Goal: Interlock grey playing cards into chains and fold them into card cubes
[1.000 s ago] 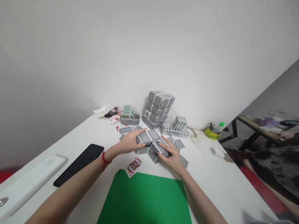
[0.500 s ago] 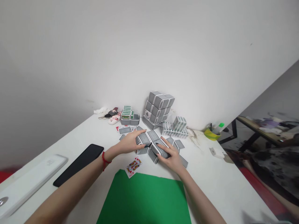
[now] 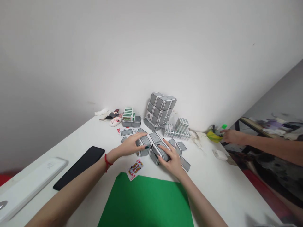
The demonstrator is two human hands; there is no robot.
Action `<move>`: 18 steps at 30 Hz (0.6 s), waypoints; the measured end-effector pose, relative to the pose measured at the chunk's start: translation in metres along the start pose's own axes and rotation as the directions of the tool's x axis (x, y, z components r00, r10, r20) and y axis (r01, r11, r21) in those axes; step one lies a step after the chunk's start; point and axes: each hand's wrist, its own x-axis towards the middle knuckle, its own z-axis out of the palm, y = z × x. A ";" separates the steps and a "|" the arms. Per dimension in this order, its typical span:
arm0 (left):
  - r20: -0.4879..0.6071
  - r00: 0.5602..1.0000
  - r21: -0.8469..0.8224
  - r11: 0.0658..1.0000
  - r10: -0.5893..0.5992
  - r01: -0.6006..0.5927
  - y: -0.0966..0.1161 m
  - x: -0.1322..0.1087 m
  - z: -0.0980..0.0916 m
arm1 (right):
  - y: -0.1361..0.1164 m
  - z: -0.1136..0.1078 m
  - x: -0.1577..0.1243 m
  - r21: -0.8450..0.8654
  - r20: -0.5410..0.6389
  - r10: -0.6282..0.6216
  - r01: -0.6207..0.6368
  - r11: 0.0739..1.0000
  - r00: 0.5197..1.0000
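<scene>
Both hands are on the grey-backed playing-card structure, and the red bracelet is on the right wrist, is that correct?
Not quite: the red bracelet is on the left wrist, as the head view shows. The left hand and right hand are indeed both on the grey-backed playing-card structure.

Over at the white bench point(image 3: 208, 176), the left hand point(image 3: 132, 144) and right hand point(image 3: 173, 160) clasp a grey card block point(image 3: 155, 137), another person's hand point(image 3: 233, 137) right by a yellow holder point(image 3: 213, 136).

The grey card blocks point(image 3: 155, 137) look like smooth paper, the green sheet point(image 3: 146, 201) matt, the black phone point(image 3: 80, 167) smooth.
</scene>
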 end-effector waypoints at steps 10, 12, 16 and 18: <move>0.138 0.982 0.001 0.991 0.130 -0.131 -0.013 -0.002 -0.006 | 0.000 0.003 -0.001 -0.017 -0.011 -0.030 0.030 0.999 0.999; 0.187 0.972 -0.008 0.989 0.144 -0.145 -0.013 -0.003 -0.011 | 0.000 0.003 -0.001 -0.012 -0.007 -0.031 0.031 0.999 0.999; 0.225 0.960 -0.013 0.986 0.166 -0.167 -0.013 -0.003 -0.018 | 0.000 0.004 -0.001 -0.007 -0.007 -0.027 0.027 1.000 1.000; 0.216 0.962 -0.011 0.986 0.165 -0.167 -0.013 -0.003 -0.018 | 0.001 0.004 -0.001 0.000 -0.003 -0.026 0.026 1.000 1.000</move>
